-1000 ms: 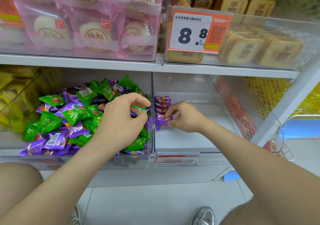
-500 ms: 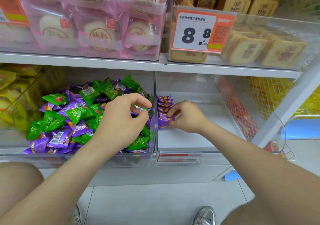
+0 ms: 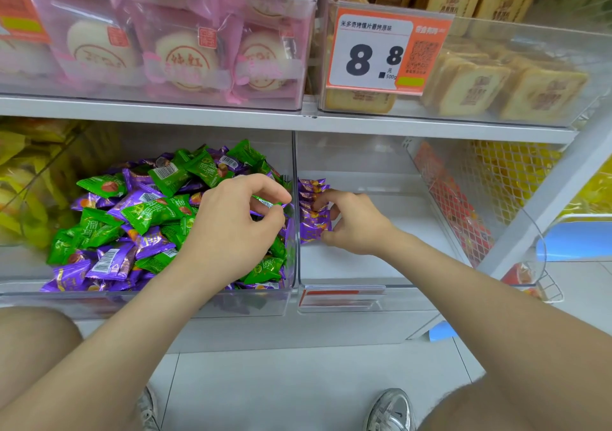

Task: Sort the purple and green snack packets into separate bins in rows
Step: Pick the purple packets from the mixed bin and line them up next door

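Purple foil stands in a short line at the left wall of the right bin [image 3: 381,265], and our right hand [image 3: 356,228] has its fingers curled round the near end of that purple row [image 3: 311,187], thumb underneath, bracing it upright. Our left hand [image 3: 231,232] hovers over the mixed pile [image 3: 142,218] in the left bin [image 3: 132,301], thumb and forefinger closed in a pinch on a green packet [image 3: 269,202], the other fingers loosely bent.

We judge two risks. The row stands on edge with nothing propping its front but our fingers, so letting go quickly could send it fanning out across the bare floor. The green packet is held by a thin edge right beside the clear wall [image 3: 294,172] between the bins; a slip there could drop it among the purple ones.

Room is uneven. The right bin lies open to the right and toward us, so the row can grow forward. The shelf [image 3: 198,112] overhead is low, and the dividing wall sits between our hands, so lifts must clear its rim.
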